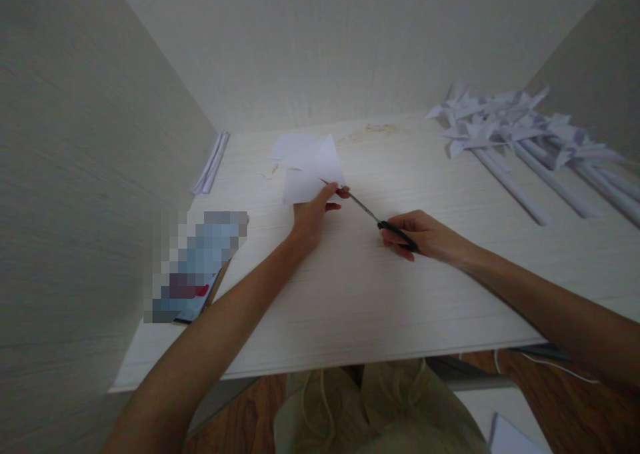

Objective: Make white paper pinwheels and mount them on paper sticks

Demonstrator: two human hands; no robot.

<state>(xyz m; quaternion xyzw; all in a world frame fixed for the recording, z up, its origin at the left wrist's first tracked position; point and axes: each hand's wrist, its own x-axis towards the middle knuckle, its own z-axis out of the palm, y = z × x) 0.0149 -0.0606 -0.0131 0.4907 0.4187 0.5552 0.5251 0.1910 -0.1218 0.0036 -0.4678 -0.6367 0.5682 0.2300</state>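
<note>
"While the right hand [424, 232] is holding the scissors [399, 233] up to the paper [299, 186], how should this cut be going?"

"Slowly, I am thinking: the blades are running close beside the left hand [313, 215], so its fingers should be holding the paper taut while clearing the cutting line. Turning the paper, rather than twisting the right wrist, should be making for a cleaner edge."

"What are the fingers gripping, exactly?"

"The left ones are pinching the paper near its edge, on the side facing the pile of pinwheels [477, 134], with the thumb lying on top. The right ones are wrapping around the black handle. Whether the blades are gaping, I am not managing to tell; they are showing as one thin line."

"And where is the paper lying from those fingers?"

"Going by the pinwheels, the paper is lying well to their left, over the bench [350, 301]. The left fingers are touching it; the right fingers are sitting nearer the pinwheels, apart from the paper, and only the scissors are bridging that gap, with the tip on the end farther from the pinwheels."
</note>
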